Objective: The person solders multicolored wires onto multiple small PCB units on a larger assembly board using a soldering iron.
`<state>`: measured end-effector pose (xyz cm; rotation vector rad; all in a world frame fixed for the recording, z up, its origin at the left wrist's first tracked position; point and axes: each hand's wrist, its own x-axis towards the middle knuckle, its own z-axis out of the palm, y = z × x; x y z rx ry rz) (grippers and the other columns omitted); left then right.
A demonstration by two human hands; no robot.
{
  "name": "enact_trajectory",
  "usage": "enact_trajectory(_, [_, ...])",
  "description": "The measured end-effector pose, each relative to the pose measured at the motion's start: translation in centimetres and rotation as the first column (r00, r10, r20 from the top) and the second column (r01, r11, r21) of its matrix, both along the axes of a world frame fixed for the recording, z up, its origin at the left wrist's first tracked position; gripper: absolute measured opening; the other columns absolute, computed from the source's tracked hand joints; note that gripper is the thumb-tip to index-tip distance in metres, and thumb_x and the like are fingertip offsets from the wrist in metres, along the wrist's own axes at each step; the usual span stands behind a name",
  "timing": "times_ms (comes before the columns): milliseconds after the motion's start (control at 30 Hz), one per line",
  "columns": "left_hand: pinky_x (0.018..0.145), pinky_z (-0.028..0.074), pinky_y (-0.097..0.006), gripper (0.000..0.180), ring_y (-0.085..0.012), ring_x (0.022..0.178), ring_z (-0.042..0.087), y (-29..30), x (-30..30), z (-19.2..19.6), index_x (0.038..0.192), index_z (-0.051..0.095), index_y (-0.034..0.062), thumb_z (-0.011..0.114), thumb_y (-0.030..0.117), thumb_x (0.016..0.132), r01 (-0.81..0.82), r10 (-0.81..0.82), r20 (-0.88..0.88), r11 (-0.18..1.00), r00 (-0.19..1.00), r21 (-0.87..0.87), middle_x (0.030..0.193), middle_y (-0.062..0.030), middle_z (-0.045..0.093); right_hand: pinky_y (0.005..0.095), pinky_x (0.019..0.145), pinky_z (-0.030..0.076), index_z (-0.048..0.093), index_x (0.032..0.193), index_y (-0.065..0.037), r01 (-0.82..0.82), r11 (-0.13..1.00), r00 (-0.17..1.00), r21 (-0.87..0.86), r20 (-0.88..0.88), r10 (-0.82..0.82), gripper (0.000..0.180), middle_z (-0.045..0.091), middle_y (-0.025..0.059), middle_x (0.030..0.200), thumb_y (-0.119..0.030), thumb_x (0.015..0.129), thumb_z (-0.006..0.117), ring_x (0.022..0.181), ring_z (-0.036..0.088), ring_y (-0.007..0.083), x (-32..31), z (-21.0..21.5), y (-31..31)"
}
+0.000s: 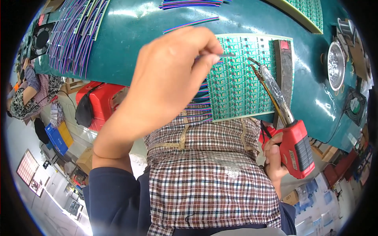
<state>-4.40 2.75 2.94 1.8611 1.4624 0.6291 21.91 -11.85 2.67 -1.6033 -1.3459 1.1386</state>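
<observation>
Green tabletop (126,43), upper centre-right: one circuit panel (246,82) between left hand (171,59), pinched, contents unclear, and right hand (275,157), gripping one soldering gun (296,151)

Green bench (120,47) lay open right of purple-blue wire bundles (75,35); lane too between long dark bar (284,67) and round silver metal bowl (329,63). Left fingers (210,40) and red-and-black soldering gun (292,133) obstructed green circuit-board panel (240,86).

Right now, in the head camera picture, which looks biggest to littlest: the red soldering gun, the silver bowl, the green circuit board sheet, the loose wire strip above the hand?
1. Green circuit board sheet
2. Red soldering gun, though it may look bigger because it's nearer the camera
3. Silver bowl
4. Loose wire strip, long but very thin
</observation>
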Motion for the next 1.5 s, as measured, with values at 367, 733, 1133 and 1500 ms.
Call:
enact_trajectory(367, [0.052, 0.045, -0.027, 0.018, -0.0135, 0.055, 0.057, -1.9, 1.7, -2.2, 0.074, 0.06, 0.0035, 0.071, 0.015, 0.083, -0.103, 0.111, -0.178, 0.993, 0.978, 0.052, 0.072, -0.0042, 0.058, 0.0233, 0.047, 0.034, 0.054, 0.101, 0.004, -0.013, 0.994, 0.999, -0.108, 0.043, 0.018, 0.022, 0.049, 0.004, 0.062, -0.014, 0.089, 0.06, 0.047, 0.04, 0.0078, 0.2, -0.1, -1.0])
enact_trajectory(733, [0.05, 0.043, -0.031, 0.018, -0.0166, 0.052, 0.054, -1.9, 1.8, -2.4, 0.072, 0.058, 0.0037, 0.07, 0.013, 0.081, -0.081, 0.095, -0.205, 0.994, 0.974, 0.076, 0.07, -0.0053, 0.056, 0.0219, 0.047, 0.034, 0.057, 0.093, 0.004, -0.015, 0.992, 0.999, -0.125, 0.043, 0.021, 0.011, 0.053, 0.0061, 0.067, -0.005, 0.087, 0.06, 0.051, 0.046, 0.0089, -0.9, -0.1, -0.1])
enact_trajectory(1133, [0.051, 0.043, -0.033, 0.02, -0.0196, 0.053, 0.055, -1.7, 2.0, -2.6, 0.071, 0.056, 0.0031, 0.07, 0.013, 0.081, -0.086, 0.103, -0.214, 0.992, 0.971, 0.089, 0.069, -0.0065, 0.055, 0.0238, 0.045, 0.034, 0.056, 0.082, 0.003, -0.066, 0.993, 0.997, -0.095, 0.027, 0.069, 0.005, 0.053, 0.0079, 0.065, -0.001, 0.085, 0.058, 0.049, 0.045, 0.0106, -1.0, -0.1, 0.7])
enact_trajectory(1500, [0.052, 0.045, -0.034, 0.019, -0.0219, 0.056, 0.057, -1.8, 2.0, -2.7, 0.071, 0.057, 0.0031, 0.07, 0.014, 0.081, -0.083, 0.105, -0.227, 0.991, 0.968, 0.103, 0.07, -0.0075, 0.057, 0.0234, 0.046, 0.035, 0.054, 0.087, 0.002, -0.095, 0.989, 0.992, -0.116, 0.066, 0.103, 0.004, 0.051, 0.0067, 0.065, 0.0, 0.086, 0.057, 0.051, 0.044, 0.0105, -0.5, -0.1, 0.3])
